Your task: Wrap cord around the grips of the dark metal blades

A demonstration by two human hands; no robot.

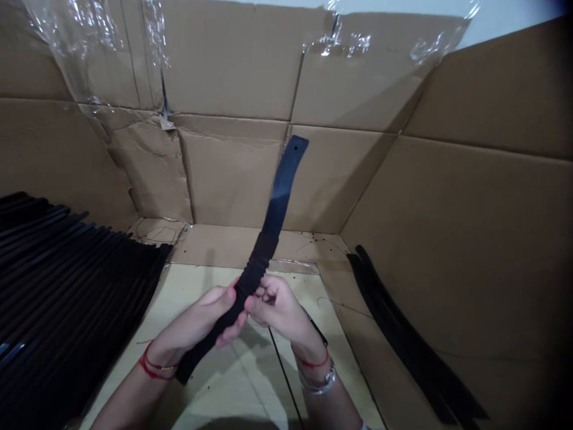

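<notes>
Both my hands grip a long black rubber strip (271, 218) near its middle, holding it upright and bent. Its lower part is ribbed and bunched between my left hand (197, 316) and my right hand (273, 304), and its lower end sticks out below my left hand. The smooth upper end curves away from me and has a small hole near the tip. Red thread circles both wrists. A thin black cord (284, 376) runs on the floor below my right hand.
A large stack of black strips (58, 280) lies to the left, and a smaller pile of them (403, 322) lies on cardboard to the right. Cardboard sheets (237, 65) line the walls and floor, with clear plastic film at the top. A pale floor (233, 394) lies beneath my hands.
</notes>
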